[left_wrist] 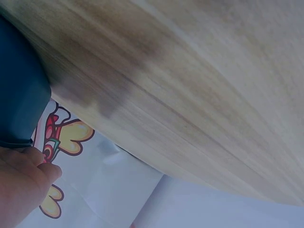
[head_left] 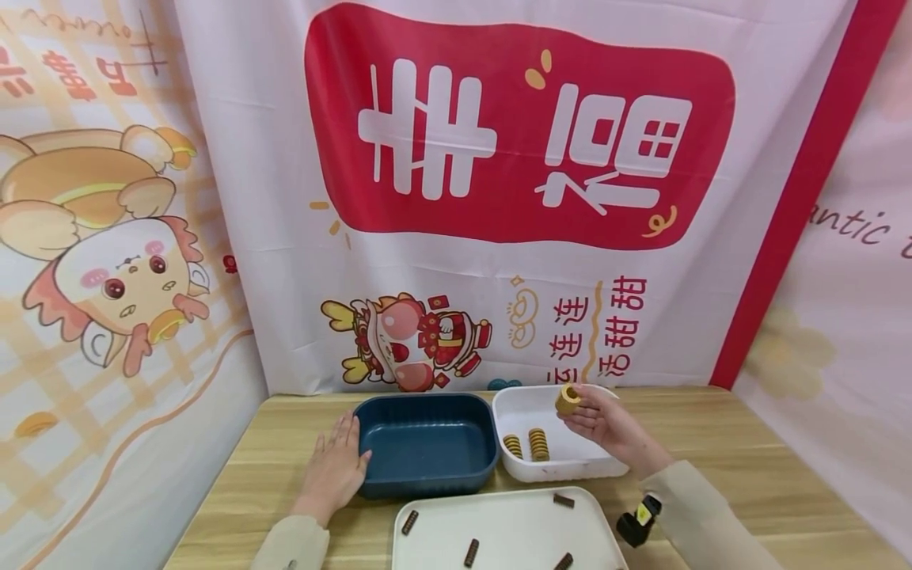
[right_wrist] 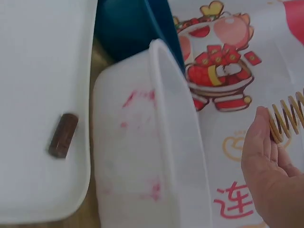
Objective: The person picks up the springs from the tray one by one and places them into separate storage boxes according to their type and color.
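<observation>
My right hand (head_left: 606, 423) holds a yellow coil spring (head_left: 568, 399) between fingers and thumb, raised above the white bin (head_left: 523, 473). In the right wrist view the fingertips pinch the near end of this yellow spring (right_wrist: 285, 118), and the frame edge cuts off its far end. Two more yellow springs (head_left: 538, 445) lie at the left inside the white bin. My left hand (head_left: 336, 467) rests at the left edge of the dark blue bin (head_left: 427, 484), its fingers along the outside and the thumb near the rim. The blue bin's floor shows bare.
A cream tray (head_left: 513, 546) lies in front of both bins, with several small dark brown springs (head_left: 472, 552) scattered on it. The bins stand side by side on a wooden table (head_left: 249, 459). A printed cloth (head_left: 285, 317) hangs behind them. My right wrist wears a black device (head_left: 637, 522).
</observation>
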### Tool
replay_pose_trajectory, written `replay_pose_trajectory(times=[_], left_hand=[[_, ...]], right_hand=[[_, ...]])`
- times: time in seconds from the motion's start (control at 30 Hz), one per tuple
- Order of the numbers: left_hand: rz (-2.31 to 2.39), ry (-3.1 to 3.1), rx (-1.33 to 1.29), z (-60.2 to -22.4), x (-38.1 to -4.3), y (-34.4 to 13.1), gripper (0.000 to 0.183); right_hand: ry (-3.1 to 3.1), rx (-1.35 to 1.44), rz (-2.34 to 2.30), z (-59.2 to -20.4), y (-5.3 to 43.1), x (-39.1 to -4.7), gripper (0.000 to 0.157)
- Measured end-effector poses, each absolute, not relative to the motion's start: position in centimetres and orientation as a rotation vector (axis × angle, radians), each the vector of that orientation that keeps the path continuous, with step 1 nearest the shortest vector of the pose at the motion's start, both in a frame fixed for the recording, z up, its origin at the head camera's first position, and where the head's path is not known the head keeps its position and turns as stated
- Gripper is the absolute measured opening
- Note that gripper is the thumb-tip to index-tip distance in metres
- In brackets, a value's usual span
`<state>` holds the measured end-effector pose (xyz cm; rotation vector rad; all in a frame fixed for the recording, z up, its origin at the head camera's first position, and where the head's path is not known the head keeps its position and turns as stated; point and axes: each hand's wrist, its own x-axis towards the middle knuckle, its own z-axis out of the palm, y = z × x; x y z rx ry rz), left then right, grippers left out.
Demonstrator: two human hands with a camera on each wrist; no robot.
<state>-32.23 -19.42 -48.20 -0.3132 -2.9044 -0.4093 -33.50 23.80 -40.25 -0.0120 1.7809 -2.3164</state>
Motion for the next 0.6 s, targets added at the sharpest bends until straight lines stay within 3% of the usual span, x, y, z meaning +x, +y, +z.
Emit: replay_pose_trajectory(times=[0.27,0.6], left_hand=[[-0.413,-2.900,-0.315,-48.2,-32.2,-19.3,0.062],[-0.412,-2.897,-0.318,-48.2,-32.3,-19.3,0.062]], right_hand=[[2.504,-0.196,-1.827,-42.1,24.5,-35.2,0.037],[2.879,-0.232,-1.453,-42.6,24.4,-36.4,0.044]])
